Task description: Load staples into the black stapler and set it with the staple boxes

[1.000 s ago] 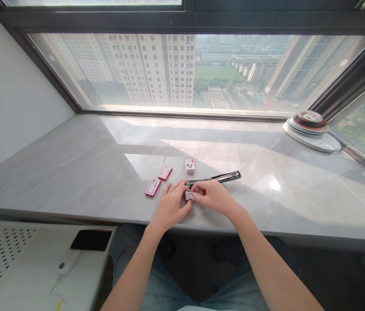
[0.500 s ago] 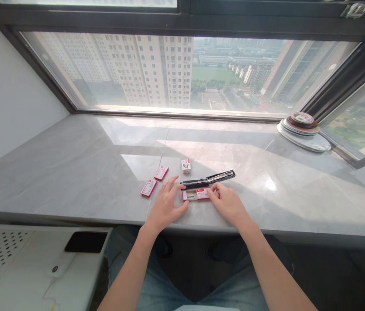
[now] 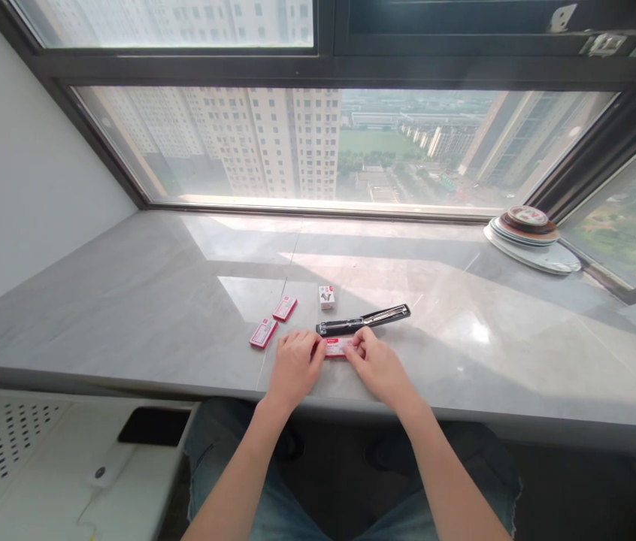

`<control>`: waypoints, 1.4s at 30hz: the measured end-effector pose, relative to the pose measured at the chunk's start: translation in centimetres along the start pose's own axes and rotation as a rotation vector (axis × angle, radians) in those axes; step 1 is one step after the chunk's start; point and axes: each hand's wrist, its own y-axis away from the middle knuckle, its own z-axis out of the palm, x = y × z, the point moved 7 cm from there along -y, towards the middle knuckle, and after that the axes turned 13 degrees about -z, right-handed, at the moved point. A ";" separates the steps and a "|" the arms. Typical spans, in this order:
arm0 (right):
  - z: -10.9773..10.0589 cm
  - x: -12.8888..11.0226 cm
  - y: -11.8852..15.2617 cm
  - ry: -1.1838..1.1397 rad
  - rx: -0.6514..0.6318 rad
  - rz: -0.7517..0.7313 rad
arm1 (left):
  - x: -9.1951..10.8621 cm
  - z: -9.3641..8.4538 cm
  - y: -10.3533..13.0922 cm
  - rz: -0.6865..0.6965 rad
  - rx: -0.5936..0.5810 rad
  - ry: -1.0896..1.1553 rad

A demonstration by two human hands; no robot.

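Observation:
A small red and white staple box (image 3: 335, 347) lies near the front of the grey sill, with a hand at each end. My left hand (image 3: 297, 363) grips its left end, fingers together. At the right end, my right hand (image 3: 375, 366) pinches the box between thumb and fingers. Just behind it lies a black stapler (image 3: 361, 321), folded open so its metal channel shows. Two more red and white staple boxes, one nearer (image 3: 263, 333) and one farther (image 3: 285, 308), lie to the left. A small white box with a staple picture (image 3: 326, 297) stands behind the stapler.
A stack of plates (image 3: 529, 234) sits at the sill's right end by the window. Below the sill on the left, a white surface (image 3: 41, 481) holds a black phone (image 3: 154, 426) and a round white device with a cable (image 3: 101, 472).
The box's open inner tray no longer shows; the box looks shorter and closed. My left hand has closed on its left end. The camera view has tilted up slightly.

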 end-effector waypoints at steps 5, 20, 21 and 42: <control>-5.1 5.5 1.7 -0.107 0.150 0.227 | 0.6 -0.3 0.3 -0.018 0.044 0.033; -8.4 5.0 -4.3 -0.551 0.047 0.047 | 1.0 0.6 -1.1 0.007 0.006 -0.064; -8.1 4.9 -4.9 -0.561 0.050 0.013 | 1.2 0.6 -1.1 0.012 0.004 -0.071; -1.9 -0.9 -9.3 0.056 -0.128 -0.336 | 2.4 0.9 0.1 0.198 -0.032 -0.024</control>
